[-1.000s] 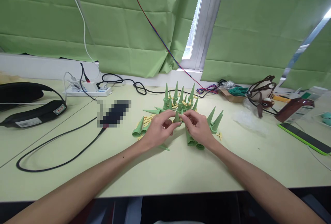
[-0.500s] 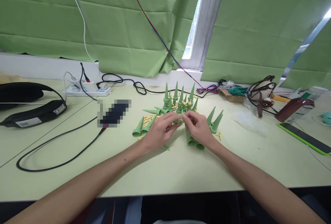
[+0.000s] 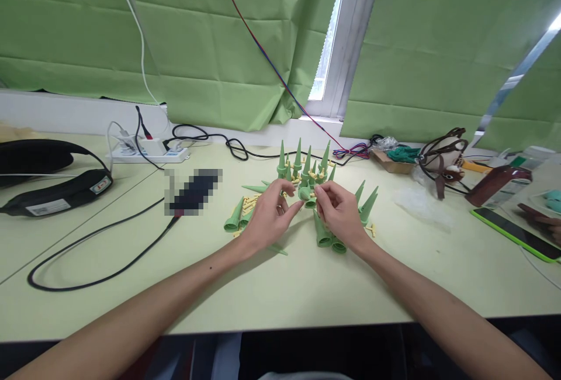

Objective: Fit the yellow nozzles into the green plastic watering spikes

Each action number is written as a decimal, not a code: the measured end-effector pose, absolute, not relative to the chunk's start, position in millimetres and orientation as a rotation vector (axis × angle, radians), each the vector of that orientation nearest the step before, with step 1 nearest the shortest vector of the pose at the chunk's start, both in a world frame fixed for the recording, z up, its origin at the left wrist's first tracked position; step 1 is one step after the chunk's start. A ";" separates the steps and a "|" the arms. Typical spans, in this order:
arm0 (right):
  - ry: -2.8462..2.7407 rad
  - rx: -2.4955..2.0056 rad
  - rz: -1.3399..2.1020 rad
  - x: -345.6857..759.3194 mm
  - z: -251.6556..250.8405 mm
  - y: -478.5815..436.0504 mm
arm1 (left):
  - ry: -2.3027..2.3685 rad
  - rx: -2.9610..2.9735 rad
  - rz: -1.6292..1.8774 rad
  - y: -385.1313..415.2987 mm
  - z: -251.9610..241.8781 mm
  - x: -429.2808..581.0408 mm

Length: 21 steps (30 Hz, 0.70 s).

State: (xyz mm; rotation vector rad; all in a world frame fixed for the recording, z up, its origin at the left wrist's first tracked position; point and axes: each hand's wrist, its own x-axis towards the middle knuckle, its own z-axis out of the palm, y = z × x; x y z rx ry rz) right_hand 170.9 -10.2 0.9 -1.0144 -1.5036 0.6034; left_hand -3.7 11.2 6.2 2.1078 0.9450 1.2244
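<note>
My left hand (image 3: pixel 269 216) is open, thumb and fingers apart, just left of a green cone-shaped plastic spike (image 3: pixel 304 193). My right hand (image 3: pixel 337 210) is closed in a pinch at that spike, where a small yellow bit shows by the fingertips. Behind the hands, several green spikes (image 3: pixel 281 158) stand upright with yellow T-shaped pieces. More spikes lie on their sides, among them one at the left (image 3: pixel 234 217) and one below my right hand (image 3: pixel 324 238). Loose yellow pieces (image 3: pixel 250 203) are heaped beside my left hand, and a single yellow T-piece (image 3: pixel 371 230) lies to the right.
A blurred-out dark device (image 3: pixel 195 192) with a black cable lies at left, near a power strip (image 3: pixel 149 155) and a black padded item (image 3: pixel 56 193). On the right are a green-edged phone (image 3: pixel 517 234), a dark red bottle (image 3: pixel 499 186) and another person's hand (image 3: pixel 543 220).
My left hand has let go and opened, drawing slightly left of the spike. My right hand stays nearly in place, shifted a little right. Another person's hand has appeared at the right edge.
</note>
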 end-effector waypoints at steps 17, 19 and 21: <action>-1.573 -0.967 0.607 172.1 0.6 -11.3 | 0.922 1.826 0.824 17.3 6.0 -5.7; -1.573 -0.967 0.611 172.3 0.8 -11.3 | 0.918 1.824 0.830 17.6 6.7 -5.9; -1.574 -0.968 0.615 172.3 1.0 -11.2 | 0.914 1.824 0.834 17.5 7.1 -6.4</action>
